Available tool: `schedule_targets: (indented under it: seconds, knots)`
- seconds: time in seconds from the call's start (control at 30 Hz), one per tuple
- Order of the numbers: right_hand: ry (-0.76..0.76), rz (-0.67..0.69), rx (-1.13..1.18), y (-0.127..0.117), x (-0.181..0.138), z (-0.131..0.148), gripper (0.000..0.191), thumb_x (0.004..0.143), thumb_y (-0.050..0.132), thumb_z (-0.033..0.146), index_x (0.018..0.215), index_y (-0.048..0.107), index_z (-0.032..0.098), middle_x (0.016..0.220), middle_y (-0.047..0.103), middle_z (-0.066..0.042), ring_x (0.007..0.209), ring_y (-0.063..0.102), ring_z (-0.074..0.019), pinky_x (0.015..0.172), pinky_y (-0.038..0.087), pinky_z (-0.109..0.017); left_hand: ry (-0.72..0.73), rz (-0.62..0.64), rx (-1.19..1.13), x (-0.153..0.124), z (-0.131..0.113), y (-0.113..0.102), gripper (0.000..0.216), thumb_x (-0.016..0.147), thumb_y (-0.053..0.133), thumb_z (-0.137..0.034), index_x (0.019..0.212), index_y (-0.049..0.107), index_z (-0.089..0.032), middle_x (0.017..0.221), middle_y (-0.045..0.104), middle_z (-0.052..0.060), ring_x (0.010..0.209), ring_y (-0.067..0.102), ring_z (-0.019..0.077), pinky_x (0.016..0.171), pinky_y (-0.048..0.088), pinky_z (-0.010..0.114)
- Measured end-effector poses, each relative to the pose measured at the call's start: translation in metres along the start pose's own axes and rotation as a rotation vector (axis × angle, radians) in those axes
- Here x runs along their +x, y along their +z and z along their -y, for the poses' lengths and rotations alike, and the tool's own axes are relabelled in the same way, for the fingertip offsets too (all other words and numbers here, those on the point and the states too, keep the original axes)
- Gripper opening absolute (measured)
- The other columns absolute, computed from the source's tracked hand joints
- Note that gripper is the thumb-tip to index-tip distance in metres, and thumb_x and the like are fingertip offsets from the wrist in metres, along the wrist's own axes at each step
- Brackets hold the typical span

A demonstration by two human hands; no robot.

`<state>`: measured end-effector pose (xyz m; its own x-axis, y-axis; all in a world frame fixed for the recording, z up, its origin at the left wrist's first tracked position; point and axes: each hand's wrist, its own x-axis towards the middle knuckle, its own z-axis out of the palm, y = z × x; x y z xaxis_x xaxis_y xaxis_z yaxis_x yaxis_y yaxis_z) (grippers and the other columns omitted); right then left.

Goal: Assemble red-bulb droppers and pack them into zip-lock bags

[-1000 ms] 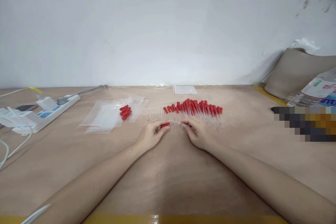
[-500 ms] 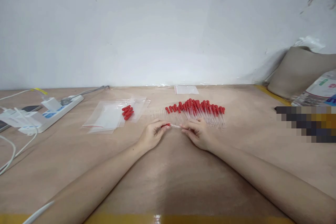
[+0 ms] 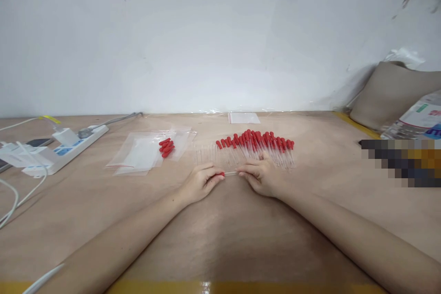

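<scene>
Left hand: our left hand (image 3: 201, 183) was pinched shut on the bulb end of a thin clear glass dropper with a red rubber bulb (image 3: 229, 173).
Right hand: our right hand (image 3: 262, 175) was pinched on the glass end; the two hands were apart, joined only by the dropper.
Dropper: it lay level, just above the bare brown wooden table (image 3: 220, 239), dead centre.
Nearby: a row of finished red-bulbed glass droppers (image 3: 257, 143) sat at twelve to one o'clock of the hands, with bare clear glass tubes (image 3: 206, 154) at eleven.
Further off: loose red rubber bulbs (image 3: 166, 147) lay on clear plastic zip bags (image 3: 138, 154) at ten o'clock.
Risk: we judged the thin glass could snap if bent or squeezed askew, cutting a finger.
Risk: the right wrist was close to the row and could scatter it.
Writing: the label of the clear plastic bottle (image 3: 420, 119) at three o'clock was too blurred to read; the white power strip (image 3: 62, 149) at nine showed only a blue panel.
</scene>
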<state>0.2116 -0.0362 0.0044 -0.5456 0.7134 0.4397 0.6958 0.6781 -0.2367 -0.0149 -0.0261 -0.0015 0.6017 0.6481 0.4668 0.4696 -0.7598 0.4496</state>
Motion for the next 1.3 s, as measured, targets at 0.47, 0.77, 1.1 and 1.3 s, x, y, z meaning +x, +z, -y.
schedule_targets:
  seconds: [0.47,0.77,1.1,1.3]
  knots:
    - [0.168,0.207,0.191,0.001,0.013,0.014,0.032,0.087,0.037,0.027,0.069,0.061,0.018,0.060,0.060,0.003,0.053,0.046,-0.0088,0.080,0.025,-0.032,0.055,0.058,0.078,-0.003,0.003,0.002,0.020,0.086,0.044,-0.027,0.092,0.059,-0.016,0.078,0.057,0.004,0.069,0.052,0.0119,0.063,0.042,0.023]
    - [0.160,0.350,0.264,-0.023,0.014,0.021,0.024,0.081,0.046,0.031,0.071,0.063,0.018,0.056,0.057,0.002,0.052,0.045,-0.0088,0.070,0.035,-0.027,0.233,0.001,0.288,0.005,0.010,-0.011,0.021,0.085,0.046,-0.026,0.101,0.057,-0.018,0.091,0.060,0.006,0.084,0.054,0.0162,0.076,0.043,0.029]
    - [0.722,-0.046,0.286,-0.021,0.050,-0.010,0.024,0.072,0.050,0.037,0.061,0.057,0.017,0.059,0.062,-0.002,0.056,0.054,-0.0130,0.053,0.036,-0.023,-0.530,-0.174,0.605,0.006,0.074,-0.102,0.032,0.073,0.053,-0.040,0.094,0.061,-0.018,0.103,0.049,0.009,0.087,0.055,0.0209,0.081,0.043,0.033]
    - [0.696,0.011,-0.176,0.007,0.081,-0.007,0.025,0.074,0.045,0.032,0.060,0.060,0.017,0.067,0.064,-0.006,0.071,0.059,-0.0206,0.072,0.034,-0.034,-0.754,0.139,0.611,0.002,0.085,-0.133,0.031,0.067,0.052,-0.045,0.082,0.062,-0.020,0.095,0.057,0.007,0.083,0.057,0.0226,0.070,0.043,0.031]
